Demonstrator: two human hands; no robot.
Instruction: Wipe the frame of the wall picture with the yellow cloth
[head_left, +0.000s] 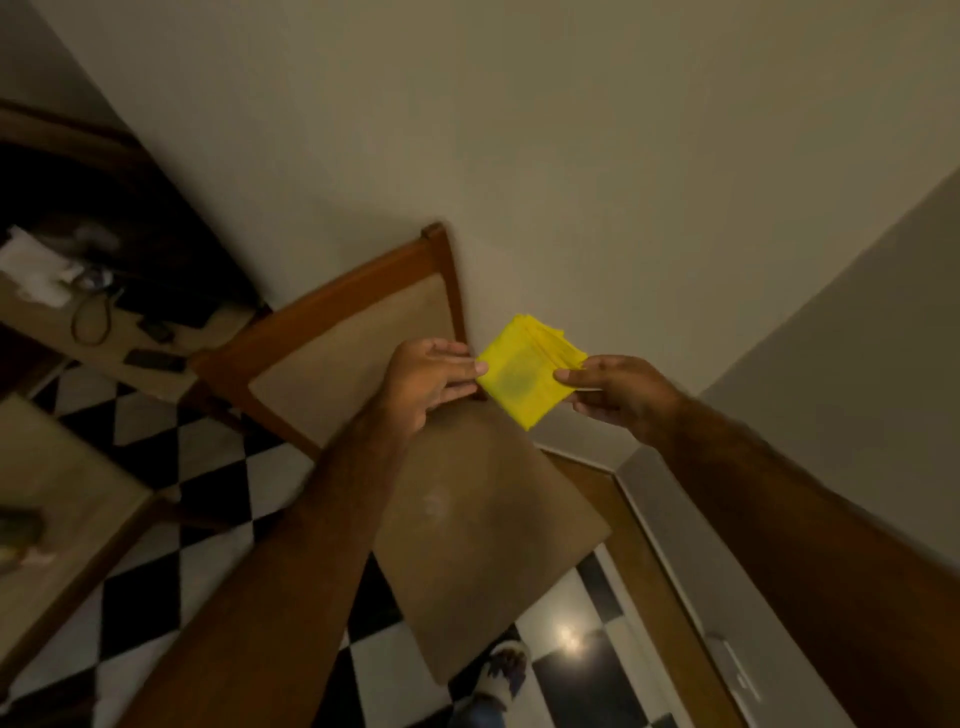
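Yellow cloth (524, 370) folded into a thick square, pinched at opposite edges – right hand (618, 395) grips its right side between thumb and fingers, left hand (434, 376) fingertips hold the left corner. It hangs above the wooden chair (363, 332) by the wall (571, 156). Picture frame not in view – presumably higher on the wall, so which hand is nearer can't be judged

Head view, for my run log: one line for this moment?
folded yellow cloth | pinched by left hand and right hand | picture frame: unseen
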